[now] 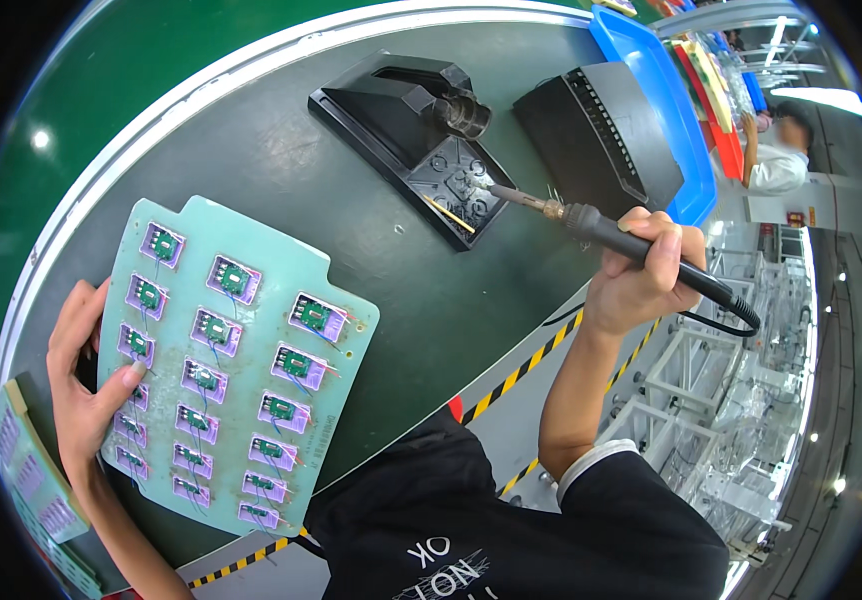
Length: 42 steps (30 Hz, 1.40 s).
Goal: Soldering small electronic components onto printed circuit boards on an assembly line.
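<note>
My right hand (651, 265) grips a soldering iron (606, 230) by its black handle, the tip pointing left over the tray of a black soldering iron stand (391, 115). A thin yellowish stick (448, 215) lies in that tray. At the left, my left hand (86, 385) holds the edge of a pale green fixture board (241, 390), thumb on top and fingers partly hidden behind it. Rows of purple pockets in the board each hold a small green circuit board (216, 328) with thin wires.
Right of the stand are a black box-shaped unit (601, 130) and a blue tray (691, 195). Another pale green board (36, 480) lies at the far left. The iron's black cable (741, 318) hangs by my right hand. Another person (779, 150) is at the far right.
</note>
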{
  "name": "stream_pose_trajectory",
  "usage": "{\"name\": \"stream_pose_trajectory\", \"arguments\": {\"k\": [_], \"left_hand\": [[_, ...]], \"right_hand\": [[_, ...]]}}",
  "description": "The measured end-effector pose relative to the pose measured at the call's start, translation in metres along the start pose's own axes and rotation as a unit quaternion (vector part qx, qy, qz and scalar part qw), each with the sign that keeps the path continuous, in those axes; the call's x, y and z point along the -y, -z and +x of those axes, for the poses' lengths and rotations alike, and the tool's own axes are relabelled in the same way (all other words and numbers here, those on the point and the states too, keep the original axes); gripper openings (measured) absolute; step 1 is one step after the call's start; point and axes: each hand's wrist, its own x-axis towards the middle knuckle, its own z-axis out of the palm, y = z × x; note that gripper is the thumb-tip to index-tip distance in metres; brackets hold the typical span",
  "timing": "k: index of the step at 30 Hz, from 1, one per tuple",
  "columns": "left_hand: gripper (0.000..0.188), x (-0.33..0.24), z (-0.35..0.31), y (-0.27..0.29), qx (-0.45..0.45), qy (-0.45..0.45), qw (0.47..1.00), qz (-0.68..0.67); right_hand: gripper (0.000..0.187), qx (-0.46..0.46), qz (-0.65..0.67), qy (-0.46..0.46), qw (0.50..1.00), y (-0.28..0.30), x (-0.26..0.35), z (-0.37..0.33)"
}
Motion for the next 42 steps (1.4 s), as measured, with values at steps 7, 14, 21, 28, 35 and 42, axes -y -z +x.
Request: {"name": "stream_pose_trajectory", "arguments": {"k": [7,14,21,28,35,42], "left_hand": [[0.073,-0.002,-0.001,-0.002,0.003,0.003,1.0,-0.008],[0.072,0.002,-0.001,-0.001,-0.001,0.006,1.0,-0.004],[0.07,0.002,0.0,-0.002,0.004,-0.013,1.0,-0.009],[0.069,-0.001,0.001,-0.001,0.011,-0.01,1.0,-0.012],[0.068,0.001,0.0,-0.002,0.008,-0.014,1.0,-0.02],[0.069,0.001,0.001,-0.002,0.016,-0.016,1.0,-0.014]], "right_hand": [[0.024,0.014,-0.027,-0.002,1.0,-0.001,-0.007,-0.004],[0.025,-0.007,-0.001,0.005,1.0,0.005,0.002,0.001],[0.025,-0.047,0.026,0.019,0.998,0.008,0.014,0.014],[0.026,-0.07,0.103,-0.06,0.99,0.005,0.013,0.016],[0.027,-0.074,0.213,-0.229,0.947,0.011,0.01,0.014],[0.022,-0.044,0.268,-0.276,0.922,0.018,0.01,0.016]]}}
